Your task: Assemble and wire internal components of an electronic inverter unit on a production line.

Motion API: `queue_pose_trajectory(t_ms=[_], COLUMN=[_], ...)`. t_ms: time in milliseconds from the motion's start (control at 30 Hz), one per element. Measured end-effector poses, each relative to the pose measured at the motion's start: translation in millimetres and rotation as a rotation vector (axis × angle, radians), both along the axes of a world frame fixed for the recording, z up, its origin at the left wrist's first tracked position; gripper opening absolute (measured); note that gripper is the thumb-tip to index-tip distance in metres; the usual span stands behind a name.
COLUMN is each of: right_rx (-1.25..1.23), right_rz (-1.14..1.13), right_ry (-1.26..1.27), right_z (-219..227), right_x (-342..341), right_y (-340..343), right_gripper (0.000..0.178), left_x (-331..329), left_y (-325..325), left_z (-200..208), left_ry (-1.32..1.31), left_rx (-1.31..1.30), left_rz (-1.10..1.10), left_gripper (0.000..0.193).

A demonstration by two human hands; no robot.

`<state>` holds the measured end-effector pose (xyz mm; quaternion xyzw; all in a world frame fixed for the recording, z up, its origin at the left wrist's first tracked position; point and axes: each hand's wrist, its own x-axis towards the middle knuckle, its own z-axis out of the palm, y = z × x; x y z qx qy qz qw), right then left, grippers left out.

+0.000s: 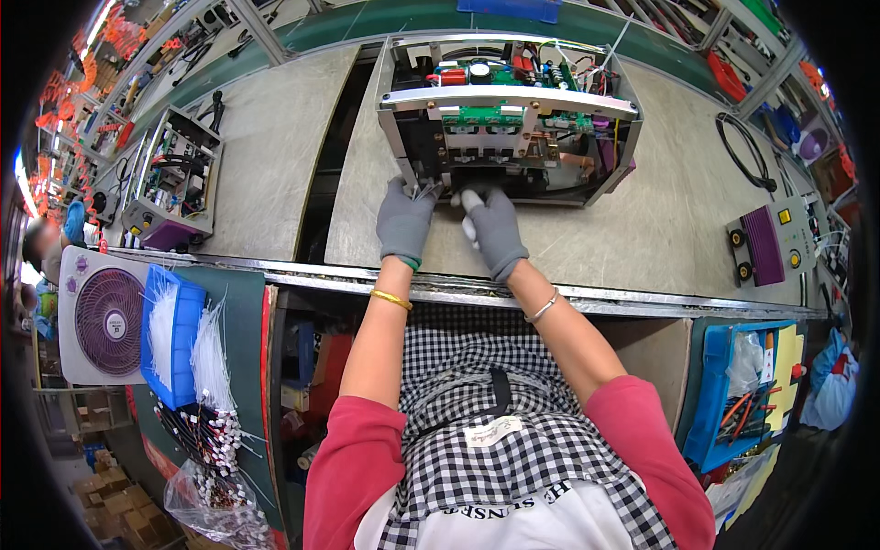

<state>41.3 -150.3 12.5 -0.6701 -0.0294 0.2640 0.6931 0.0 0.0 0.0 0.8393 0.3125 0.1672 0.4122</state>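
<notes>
**Gloved hands at the front edge of an open metal unit (509, 95)**

We look down on a pale, scuffed desk (678, 220), its top split by a dark gap (328, 174) and its near side finished with a metal strip (587, 298). The open unit stands on the panel right of that gap, toward the back, with green circuit boards (486, 116) showing inside its frame. Our left hand (406, 220), in a grey glove, is bent at the unit's lower left corner; our right hand (495, 234) is curled just beside it, at the low front opening. The hands are slightly apart, and we cannot tell what either one pinches.

To the left on the desk sits a second open unit (174, 183); to the right we have a purple-and-grey panel (770, 243) and a looped black cable (747, 151). Behind the desk runs a green strip (321, 32), with a blue container (509, 9) on it.

Below the desk's edge on the left, we find a purple-and-grey fan (112, 321), a blue tray (188, 321) of white strips and a hanging bundle of wires (215, 449). Cardboard boxes (119, 504) lie lower down. On the right, a blue bin (710, 385) holds tools.
</notes>
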Motion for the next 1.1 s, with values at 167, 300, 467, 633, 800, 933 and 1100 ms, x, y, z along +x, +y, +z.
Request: queue_pose_trajectory(t_ms=[167, 300, 467, 633, 800, 933, 1100], right_rx=[0.098, 0.006, -0.023, -0.207, -0.303, -0.168, -0.122], right_rz=[0.052, 0.135, 0.265, 0.267, 0.14, -0.175, -0.446], right_ry=[-0.141, -0.141, -0.363, -0.785, -0.789, -0.305, -0.322], right_z=[3.1, 18.1, 46.5, 57.8, 66.0, 72.6, 69.0], right_x=[-16.0, -8.2, -4.4, -10.5, -9.0, -6.4, -12.9], right_y=[13.9, 2.1, -27.5, -65.8, -132.8, -182.0, -195.1], right_gripper=[0.02, 0.022, 0.026, 0.025, 0.024, 0.019, 0.013], left_x=[-1.0, -11.3, -51.4, -58.4, -16.7, 37.9, 86.0], left_y=[4.4, -2.6, -41.0, -75.6, -102.0, -126.3, -134.7], left_z=[3.6, 18.5, 45.5, 70.3, 75.8, 80.2, 94.5], left_ry=[-0.065, -0.074, 0.214, 0.053, -0.286, -0.246, 0.014], left_rx=[-0.011, -0.008, 0.32, 0.39, 0.226, -0.195, -0.71], left_rz=[0.009, -0.054, -0.057, -0.154, -0.471, -0.565, -0.477], left_gripper=[0.059, 0.059, 0.059, 0.06, 0.049, 0.033, 0.037])
